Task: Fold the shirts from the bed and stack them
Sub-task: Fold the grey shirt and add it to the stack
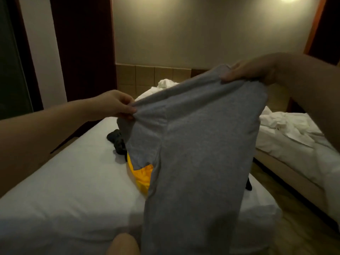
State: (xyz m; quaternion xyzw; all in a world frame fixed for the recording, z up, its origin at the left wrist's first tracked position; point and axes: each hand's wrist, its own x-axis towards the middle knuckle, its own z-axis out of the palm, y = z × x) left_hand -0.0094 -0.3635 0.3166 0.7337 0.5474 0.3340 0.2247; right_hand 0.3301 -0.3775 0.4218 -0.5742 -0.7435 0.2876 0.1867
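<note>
Grey shirt (198, 144) held up over bed (64, 181), left hand (117, 104) and right hand (246, 70) pinching its top edge, yellow shirt (141, 175) behind

grey shirt (198, 144) held up over bed (64, 181), hanging | left hand (117, 105) pinches one top corner | right hand (250, 69) grips the other, higher | yellow garment (141, 177) and dark garment (117, 142) on bed behind shirt | second bed (294, 153) at right, rumpled white sheets (281, 124)

Bare sheet (64, 181) lies left; dark clothes (117, 142) and yellow garment (141, 175) crowd mid-bed.
</note>
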